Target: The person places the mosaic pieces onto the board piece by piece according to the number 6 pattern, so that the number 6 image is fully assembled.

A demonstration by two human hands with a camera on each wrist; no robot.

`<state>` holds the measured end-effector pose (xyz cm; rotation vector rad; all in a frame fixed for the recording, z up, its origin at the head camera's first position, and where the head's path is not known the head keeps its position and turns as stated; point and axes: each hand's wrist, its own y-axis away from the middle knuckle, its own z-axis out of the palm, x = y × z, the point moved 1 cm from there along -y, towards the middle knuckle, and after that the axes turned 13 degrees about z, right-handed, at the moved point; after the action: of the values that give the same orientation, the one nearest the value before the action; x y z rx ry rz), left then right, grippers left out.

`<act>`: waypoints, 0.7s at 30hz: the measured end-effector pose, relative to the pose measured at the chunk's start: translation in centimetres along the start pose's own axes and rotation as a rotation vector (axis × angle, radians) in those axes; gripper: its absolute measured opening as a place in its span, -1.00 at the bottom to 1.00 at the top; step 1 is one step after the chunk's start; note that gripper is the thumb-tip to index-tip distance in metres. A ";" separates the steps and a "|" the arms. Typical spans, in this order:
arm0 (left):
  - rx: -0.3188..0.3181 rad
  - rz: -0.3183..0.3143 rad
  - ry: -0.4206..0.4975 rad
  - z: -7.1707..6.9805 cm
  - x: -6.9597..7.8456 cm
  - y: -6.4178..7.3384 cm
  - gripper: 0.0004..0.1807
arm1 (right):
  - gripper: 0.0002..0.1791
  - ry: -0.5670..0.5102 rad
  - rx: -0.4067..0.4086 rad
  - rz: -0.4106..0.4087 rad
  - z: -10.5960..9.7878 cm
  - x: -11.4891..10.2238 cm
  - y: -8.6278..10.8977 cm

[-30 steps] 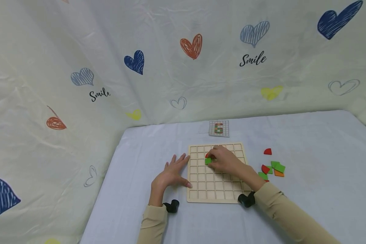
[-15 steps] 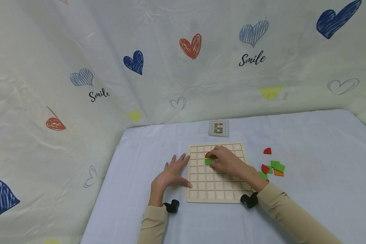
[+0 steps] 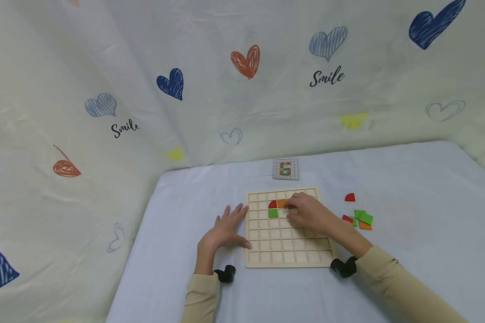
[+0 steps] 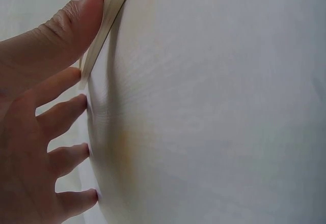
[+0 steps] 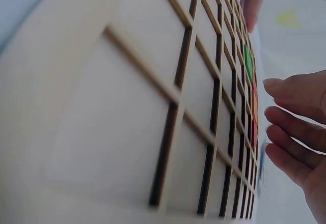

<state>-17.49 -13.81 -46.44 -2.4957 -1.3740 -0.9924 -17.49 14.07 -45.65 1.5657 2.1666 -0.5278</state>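
A wooden grid board point(image 3: 266, 260) lies on the table. Set in its upper cells are a red quarter-circle tile point(image 3: 272, 204), an orange square tile point(image 3: 281, 203) and a green square tile point(image 3: 273, 213). In the right wrist view another red bit point(image 5: 252, 134) shows beyond the orange. My right hand point(image 3: 309, 213) hovers at the upper board just right of the orange tile; its thumb and fingers point(image 5: 289, 123) are apart, with nothing between them. My left hand point(image 3: 224, 231) is spread at the board's left edge, thumb and fingertips touching it.
Several loose tiles, green, red and orange point(image 3: 365, 225), lie in a cluster right of the board. One red quarter-circle point(image 3: 349, 197) sits apart behind them. A pattern card point(image 3: 285, 169) lies beyond the board, near the table's back edge.
My right hand has drawn back to the right, and the orange tile beside the red one has come into sight. The left hand keeps its place; the head view has shifted slightly.
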 end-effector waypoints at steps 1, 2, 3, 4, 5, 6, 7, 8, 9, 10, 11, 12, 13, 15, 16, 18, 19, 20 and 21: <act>0.001 0.001 0.000 0.0 -0.1 0.0 0.24 | -0.77 0.008 -0.001 0.012 -0.2 0.2 0.2; 0.003 0.004 0.003 0.0 -0.1 0.1 0.24 | -0.78 0.013 -0.001 0.026 -0.3 0.4 0.4; 0.004 0.007 0.005 0.0 -0.2 0.1 0.24 | -0.78 0.015 -0.001 0.041 -0.5 0.7 0.6; 0.005 0.006 0.006 0.1 -0.2 0.0 0.24 | -0.78 0.012 -0.003 0.055 -0.7 1.0 0.9; 0.004 0.006 0.009 0.1 -0.2 0.0 0.24 | -0.78 0.013 -0.003 0.065 -0.9 1.3 1.1; 0.005 0.008 0.012 0.1 -0.1 0.0 0.24 | -0.77 0.016 -0.004 0.083 -1.1 1.7 1.3; 0.005 0.007 0.017 0.1 -0.1 0.0 0.24 | -0.78 0.023 -0.001 0.098 -1.2 2.0 1.5; 0.005 0.007 0.021 0.1 -0.1 0.0 0.23 | -0.78 0.023 0.001 0.111 -1.4 2.3 1.7; 0.002 0.004 0.026 0.2 0.0 0.1 0.23 | -0.78 0.028 0.004 0.125 -1.6 2.6 2.0; 0.000 0.000 0.030 0.2 0.0 0.1 0.23 | -0.78 0.033 0.008 0.133 -1.8 2.9 2.2; 0.000 -0.002 0.036 0.2 0.0 0.1 0.23 | -0.78 0.041 0.014 0.139 -1.9 3.1 2.5; 0.001 -0.004 0.040 0.3 0.1 0.1 0.23 | -0.78 0.045 0.021 0.146 -2.1 3.4 2.8; 0.001 -0.009 0.041 0.3 0.1 0.1 0.23 | -0.78 0.048 0.031 0.148 -2.3 3.6 3.0; 0.000 -0.015 0.040 0.2 0.1 0.2 0.23 | -0.78 0.054 0.048 0.140 -2.6 4.0 3.5; 0.000 -0.017 0.037 0.2 0.1 0.2 0.23 | -0.78 0.055 0.055 0.133 -2.7 4.2 3.7; 0.002 -0.015 0.028 0.1 0.1 0.2 0.23 | -0.77 0.057 0.070 0.117 -3.0 4.6 4.1; 0.000 -0.015 0.021 0.0 0.0 0.2 0.23 | -0.77 0.058 0.077 0.107 -3.1 4.8 4.3; 0.001 -0.014 0.017 0.0 0.0 0.2 0.23 | -0.77 0.057 0.080 0.100 -3.2 5.0 4.5; 0.001 -0.015 0.013 -0.1 0.0 0.2 0.23 | -0.77 0.056 0.082 0.092 -3.4 5.2 4.6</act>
<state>-17.36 -13.96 -46.37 -2.4775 -1.3908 -1.0083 -14.92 21.31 -45.86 1.7341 2.1259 -0.5554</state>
